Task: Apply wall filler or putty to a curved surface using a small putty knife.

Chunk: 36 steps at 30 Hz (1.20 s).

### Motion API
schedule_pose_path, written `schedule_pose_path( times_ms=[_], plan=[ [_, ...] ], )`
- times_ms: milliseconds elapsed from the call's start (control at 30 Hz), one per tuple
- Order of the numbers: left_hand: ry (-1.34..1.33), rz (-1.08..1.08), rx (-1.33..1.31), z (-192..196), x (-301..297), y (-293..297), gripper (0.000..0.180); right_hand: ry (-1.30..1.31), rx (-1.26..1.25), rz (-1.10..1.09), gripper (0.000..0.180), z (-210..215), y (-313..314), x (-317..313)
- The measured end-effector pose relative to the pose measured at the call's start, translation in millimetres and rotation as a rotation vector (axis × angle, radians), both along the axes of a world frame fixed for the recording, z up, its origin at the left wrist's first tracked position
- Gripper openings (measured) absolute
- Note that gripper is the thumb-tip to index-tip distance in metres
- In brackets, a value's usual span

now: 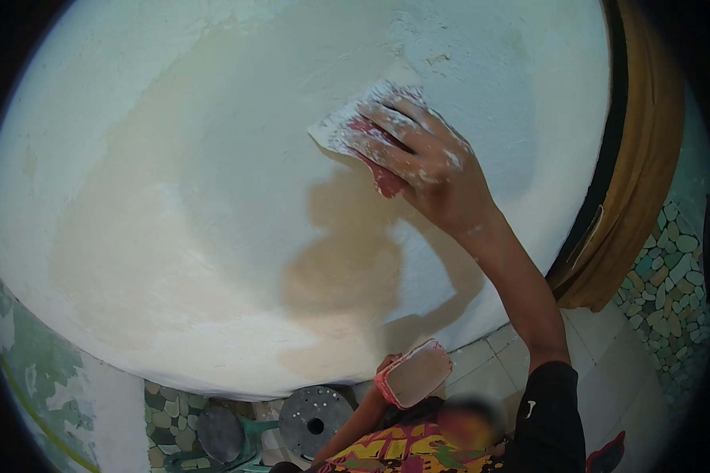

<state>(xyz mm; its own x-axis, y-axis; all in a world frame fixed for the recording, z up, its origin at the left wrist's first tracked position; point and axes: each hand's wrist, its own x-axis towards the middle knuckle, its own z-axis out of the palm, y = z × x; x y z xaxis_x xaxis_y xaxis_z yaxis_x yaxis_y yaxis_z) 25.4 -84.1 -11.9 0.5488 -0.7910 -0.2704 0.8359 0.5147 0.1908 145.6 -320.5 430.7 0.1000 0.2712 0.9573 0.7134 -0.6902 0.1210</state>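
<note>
My right hand (430, 158), dusted with white putty, presses a flat red scraper (347, 126) smeared with putty against a white plastered wall (173, 197). The blade lies flat on the wall at the upper middle, and my fingers are spread over its back. A wide beige, damp-looking patch covers the wall's middle. Low in the view, my left hand (385, 369) holds a second red-edged flat pad (416, 373) loaded with pale putty, away from the wall.
A brown wooden frame (647, 158) runs down the wall's right edge. Beside it is a pebble-patterned surface (674, 276) and white tiles (607, 347). Two round grey discs (315, 422) (219, 432) lie below, near green-patterned stonework (166, 406).
</note>
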Motion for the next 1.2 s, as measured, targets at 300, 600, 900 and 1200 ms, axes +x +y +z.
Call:
schedule_pose_path(
  times_ms=[300, 600, 900, 1200],
  plan=[
    [-0.008, -0.015, -0.058, 48.0, -9.3, -24.8, 0.068, -0.246, -0.017, -0.199, 0.024, 68.8, 1.6, -13.4],
    [0.031, 0.041, 0.087, -26.6, 11.0, -6.9, 0.051, 0.142, -0.111, -0.215, 0.033, -1.7, -4.8, -33.8],
    [0.062, -0.143, -0.639, 32.3, -2.3, -29.1, 0.065, -0.164, 0.061, -0.381, 0.028, 71.9, 18.2, -11.4],
    [0.01, -0.135, -0.609, 17.8, 0.2, -23.9, 0.063, -0.014, -0.009, -0.319, 0.039, -4.8, 11.1, -27.9]
  ],
)
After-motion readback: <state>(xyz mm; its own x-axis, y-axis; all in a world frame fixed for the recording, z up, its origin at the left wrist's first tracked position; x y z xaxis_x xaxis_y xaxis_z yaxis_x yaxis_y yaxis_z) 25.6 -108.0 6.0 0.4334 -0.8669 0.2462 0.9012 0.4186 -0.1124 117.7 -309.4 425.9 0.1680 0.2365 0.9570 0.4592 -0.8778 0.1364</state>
